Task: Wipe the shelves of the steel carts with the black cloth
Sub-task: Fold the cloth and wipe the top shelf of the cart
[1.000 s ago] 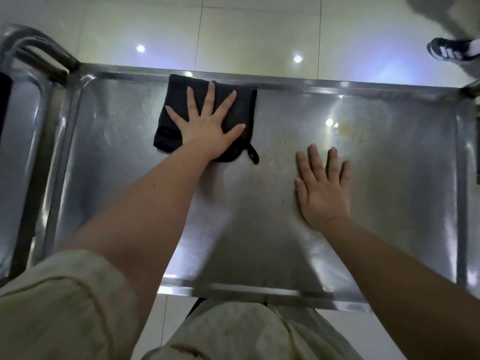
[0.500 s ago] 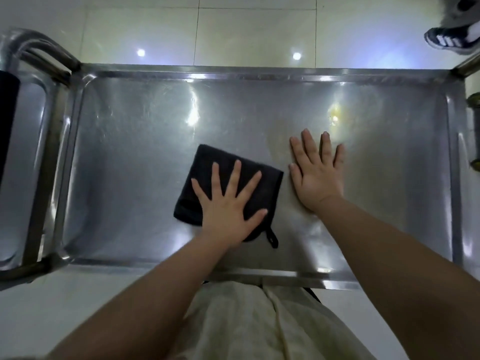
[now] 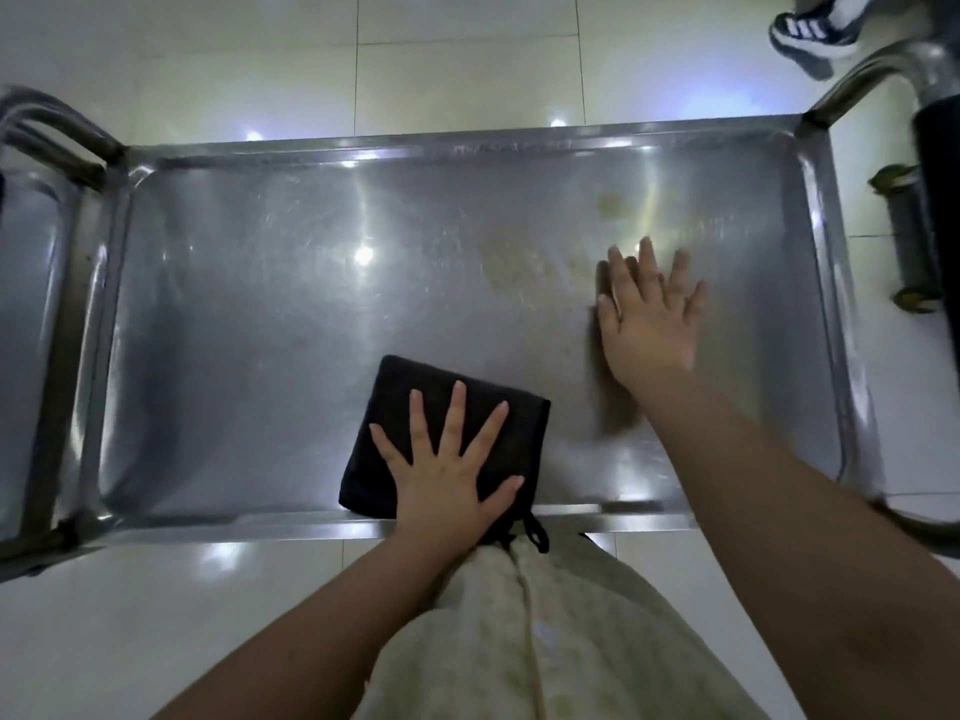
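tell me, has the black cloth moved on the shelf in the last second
Yes. Under the left hand, the black cloth has slid from the shelf's far rim to its near rim, toward the person.

left hand [image 3: 448,478] lying flat with fingers splayed wide, right hand [image 3: 649,324] pressing palm-down further out, fingers spread too, both bare forearms [image 3: 322,605] reaching forward

The cloth [image 3: 400,407] lies on the cart shelf [image 3: 249,330] against its near rim, about midway along, with its loop hanging over the rim. The left hand [image 3: 447,480] rests flat on the cloth. The right hand [image 3: 649,324] rests flat on the shelf, to the right and farther in, apart from the cloth. A second cart [image 3: 31,304] stands to the left.
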A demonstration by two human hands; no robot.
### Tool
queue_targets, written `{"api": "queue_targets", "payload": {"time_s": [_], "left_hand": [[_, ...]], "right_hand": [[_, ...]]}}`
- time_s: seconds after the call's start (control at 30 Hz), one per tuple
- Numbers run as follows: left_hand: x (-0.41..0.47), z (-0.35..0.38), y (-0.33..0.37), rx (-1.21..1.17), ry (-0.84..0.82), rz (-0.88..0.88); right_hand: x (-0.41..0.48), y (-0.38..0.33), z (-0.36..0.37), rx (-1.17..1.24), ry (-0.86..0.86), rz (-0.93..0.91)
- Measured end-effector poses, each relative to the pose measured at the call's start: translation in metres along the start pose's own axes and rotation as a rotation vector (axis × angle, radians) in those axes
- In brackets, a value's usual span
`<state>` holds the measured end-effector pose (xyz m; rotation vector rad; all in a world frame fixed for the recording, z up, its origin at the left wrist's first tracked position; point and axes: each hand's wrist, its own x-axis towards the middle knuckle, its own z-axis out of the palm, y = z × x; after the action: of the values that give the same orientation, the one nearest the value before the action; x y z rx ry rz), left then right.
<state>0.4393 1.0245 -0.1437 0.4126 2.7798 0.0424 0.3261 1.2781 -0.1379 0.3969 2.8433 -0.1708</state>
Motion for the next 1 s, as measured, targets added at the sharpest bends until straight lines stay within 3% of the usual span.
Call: {"api": "queue_targets", "payload": {"time_s": [0.2,0.33,0.67,0.83,1.0], "left_hand": [[0.021,-0.006,-0.002,0.021,0.032,0.055],[0.101,-0.032,-0.012,0.057,0.042,0.117],[0.258,-0.082,0.005,-0.066,0.088,-0.116],[0.259,-0.085,0.008,-0.073,0.067,-0.125],[0.194,-0.066,0.021,-0.076,0.042,0.006]], "right_hand": [[-0.028,0.042,0.022,0.052,-0.006,0.080],[-0.030,0.045,0.027,0.035,0.009,0.086],[-0.028,0.043,0.026,-0.002,0.002,0.092],[-0.025,0.042,0.026,-0.031,-0.003,0.093],[-0.023,0.041,0.025,-0.029,-0.012,0.106]]}}
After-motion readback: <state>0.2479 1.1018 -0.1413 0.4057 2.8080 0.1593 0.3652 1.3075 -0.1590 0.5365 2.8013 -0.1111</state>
